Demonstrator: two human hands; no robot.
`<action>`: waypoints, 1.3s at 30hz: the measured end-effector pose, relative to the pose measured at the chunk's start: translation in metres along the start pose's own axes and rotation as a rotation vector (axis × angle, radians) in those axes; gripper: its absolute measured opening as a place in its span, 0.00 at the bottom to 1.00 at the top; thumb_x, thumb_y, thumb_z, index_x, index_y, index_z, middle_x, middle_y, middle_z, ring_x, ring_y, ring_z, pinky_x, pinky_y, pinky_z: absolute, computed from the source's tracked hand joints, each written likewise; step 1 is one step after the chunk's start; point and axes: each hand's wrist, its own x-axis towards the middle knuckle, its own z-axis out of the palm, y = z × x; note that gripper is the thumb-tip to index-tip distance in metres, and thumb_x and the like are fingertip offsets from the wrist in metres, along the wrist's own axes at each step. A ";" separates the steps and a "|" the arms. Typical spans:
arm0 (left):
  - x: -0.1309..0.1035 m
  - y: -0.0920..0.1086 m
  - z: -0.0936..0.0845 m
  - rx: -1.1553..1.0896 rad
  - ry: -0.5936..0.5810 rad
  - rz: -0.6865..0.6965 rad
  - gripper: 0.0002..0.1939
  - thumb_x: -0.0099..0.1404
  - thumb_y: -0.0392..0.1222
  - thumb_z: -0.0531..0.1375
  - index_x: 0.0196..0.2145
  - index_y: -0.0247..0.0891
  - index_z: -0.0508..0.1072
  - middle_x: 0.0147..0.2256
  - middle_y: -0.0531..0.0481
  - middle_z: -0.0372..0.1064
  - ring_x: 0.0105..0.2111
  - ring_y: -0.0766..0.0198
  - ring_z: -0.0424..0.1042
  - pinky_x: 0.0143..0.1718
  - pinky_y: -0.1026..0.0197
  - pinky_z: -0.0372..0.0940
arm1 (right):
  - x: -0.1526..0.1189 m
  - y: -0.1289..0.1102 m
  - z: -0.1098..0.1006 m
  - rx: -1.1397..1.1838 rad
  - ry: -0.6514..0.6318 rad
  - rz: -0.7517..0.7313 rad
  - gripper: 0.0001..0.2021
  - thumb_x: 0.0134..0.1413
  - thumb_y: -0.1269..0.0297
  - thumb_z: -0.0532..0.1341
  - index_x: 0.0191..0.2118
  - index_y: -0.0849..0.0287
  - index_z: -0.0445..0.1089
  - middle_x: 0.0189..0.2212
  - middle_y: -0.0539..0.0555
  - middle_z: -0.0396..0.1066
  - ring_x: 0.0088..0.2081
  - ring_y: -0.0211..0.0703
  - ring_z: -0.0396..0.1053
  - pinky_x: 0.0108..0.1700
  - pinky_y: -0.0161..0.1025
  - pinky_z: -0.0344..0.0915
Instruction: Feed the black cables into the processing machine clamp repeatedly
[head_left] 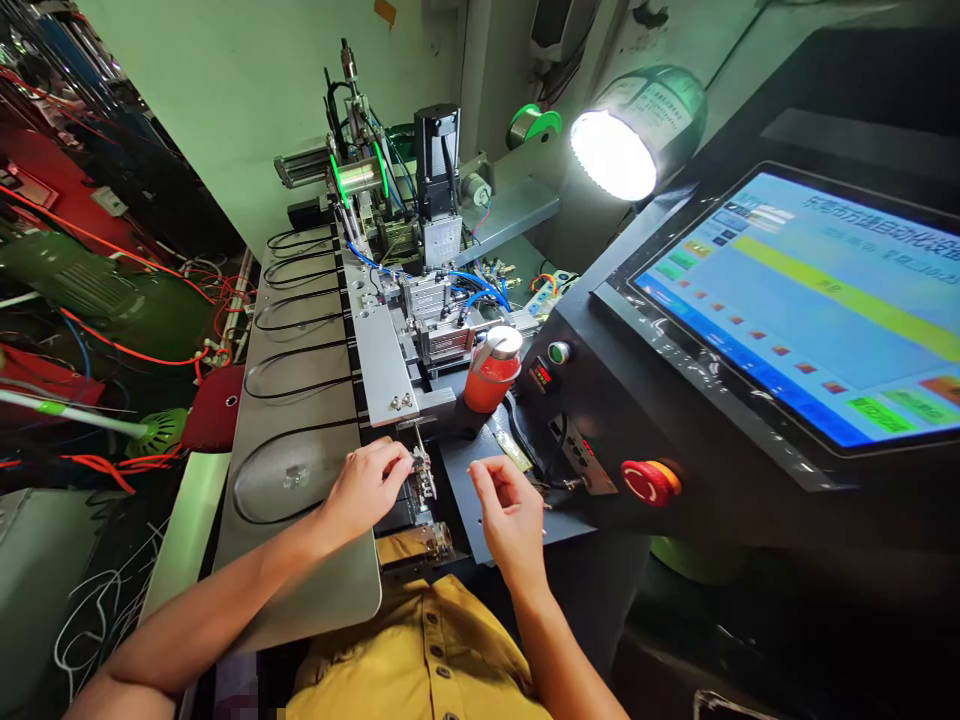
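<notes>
My left hand (369, 485) reaches over the edge of the grey metal plate, its thumb and fingertips pinched together at a small metal fixture (423, 478). What those fingertips hold is too small to make out. Close by, a black cable (234, 490) lies in a loop on the plate. My right hand (514, 508) is raised to the right of the fixture, apart from it, over a dark flat panel (465, 490). Its thumb and index finger come together with the other fingers curled; anything between them is hidden.
More looped black cables (300, 318) lie along the grey plate (315, 590). A machine with cylinders and a black motor (437, 160) stands ahead. To the right are a red bottle (491, 375), a lit lamp (615, 155), a touchscreen (810, 310) and a red emergency-stop button (646, 482).
</notes>
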 end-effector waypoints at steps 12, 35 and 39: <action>0.002 0.004 0.004 0.065 0.006 -0.040 0.11 0.67 0.38 0.54 0.29 0.37 0.72 0.27 0.53 0.68 0.27 0.67 0.67 0.31 0.65 0.57 | 0.004 0.008 0.000 -0.029 -0.083 0.003 0.14 0.61 0.56 0.56 0.27 0.58 0.63 0.21 0.46 0.57 0.24 0.36 0.55 0.27 0.34 0.53; -0.009 -0.007 0.011 0.562 0.235 0.529 0.13 0.69 0.31 0.51 0.45 0.38 0.73 0.36 0.51 0.74 0.28 0.66 0.69 0.29 0.64 0.61 | 0.024 0.037 0.044 0.060 -0.330 -0.146 0.15 0.66 0.60 0.49 0.27 0.57 0.53 0.23 0.45 0.51 0.26 0.35 0.50 0.29 0.33 0.51; -0.007 -0.001 0.005 0.639 0.146 0.581 0.13 0.69 0.30 0.51 0.44 0.34 0.73 0.36 0.49 0.74 0.30 0.62 0.69 0.30 0.62 0.62 | 0.025 0.036 0.037 0.022 -0.328 -0.127 0.16 0.66 0.60 0.49 0.26 0.56 0.53 0.22 0.45 0.50 0.25 0.35 0.51 0.27 0.33 0.51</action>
